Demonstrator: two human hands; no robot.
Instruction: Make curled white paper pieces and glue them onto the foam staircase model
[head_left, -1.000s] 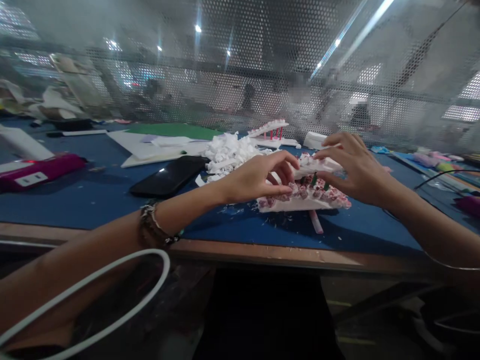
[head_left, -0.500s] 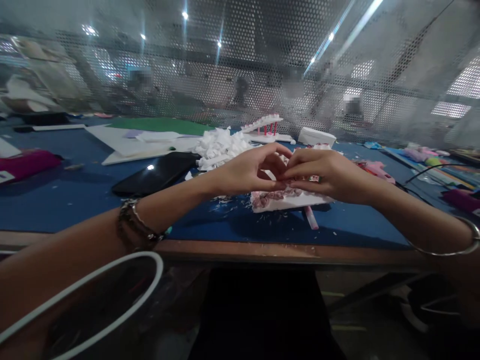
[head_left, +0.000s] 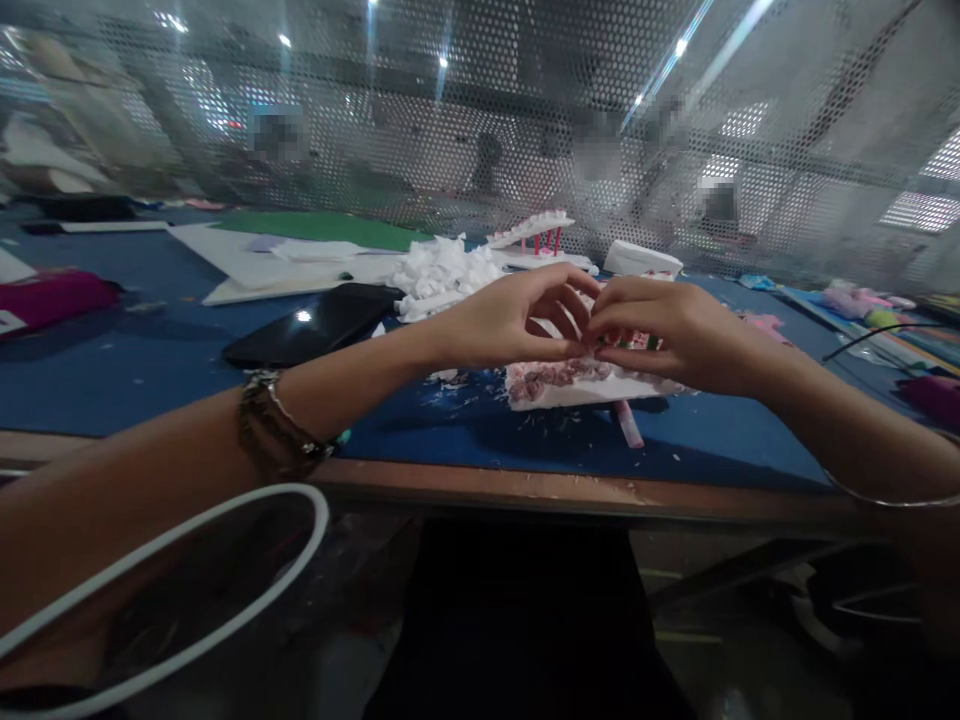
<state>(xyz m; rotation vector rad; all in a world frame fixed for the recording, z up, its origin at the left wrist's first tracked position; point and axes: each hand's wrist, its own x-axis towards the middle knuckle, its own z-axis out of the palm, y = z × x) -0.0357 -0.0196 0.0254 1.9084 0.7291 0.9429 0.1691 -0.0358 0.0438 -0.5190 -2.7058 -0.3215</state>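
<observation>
A white slab (head_left: pixel 600 391), perhaps foam, has pinkish-brown lumps along its edge and a pale pink stick (head_left: pixel 628 425) jutting out beneath it. Above the slab, my left hand (head_left: pixel 525 315) has its thumb and fingertips brought together in a pinch. My right hand (head_left: pixel 667 330) meets it there, fingers also pinched, with the fingertips of both hands nearly touching. Whatever is between them is too small or hidden to make out. A small red, white and green patterned piece (head_left: pixel 637 341) shows behind my right fingers. My hands cover much of the slab's middle.
White paper scraps (head_left: pixel 446 272) are heaped left of the slab, beside a black phone-like object (head_left: pixel 315 325). A small white model with red posts (head_left: pixel 546 242) stands behind. Green sheet (head_left: pixel 322 229) and white boards lie back left; a perforated metal screen (head_left: pixel 420 130) rises behind the table.
The whole view has shifted a little, the table sitting slightly higher. Both hands stay together over the slab; my left fingers have spread slightly. The slab stays put on the table.
</observation>
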